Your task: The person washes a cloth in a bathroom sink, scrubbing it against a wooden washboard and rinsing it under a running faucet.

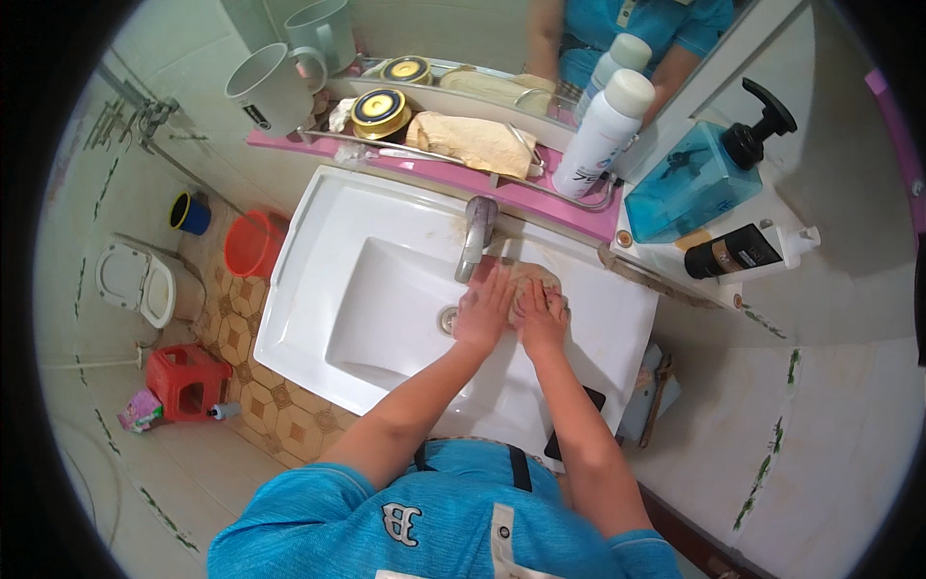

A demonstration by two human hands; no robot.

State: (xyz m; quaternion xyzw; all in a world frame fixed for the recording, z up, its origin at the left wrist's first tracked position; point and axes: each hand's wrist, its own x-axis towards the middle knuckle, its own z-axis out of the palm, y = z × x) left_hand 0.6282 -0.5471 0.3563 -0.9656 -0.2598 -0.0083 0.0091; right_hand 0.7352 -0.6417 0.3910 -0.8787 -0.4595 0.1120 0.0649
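Over the right side of a white ceramic washbasin [383,289], both of my hands are close together on a bunched, beige-pink cloth [532,275]. My left hand [485,307] lies on the cloth's left part, fingers stretched away from me, below the metal faucet [477,239]. My right hand [542,315] presses on the cloth with its fingers slightly bent. Part of the cloth is hidden under my hands. The drain [448,319] shows just left of my left hand.
A pink shelf [521,195] behind the basin holds a grey mug [271,87], a gold tin [378,113], a folded cloth [470,137] and a spray can [604,134]. At right stand a blue pump bottle [691,181] and a black tube [734,251]. A phone [595,398] lies under my right forearm.
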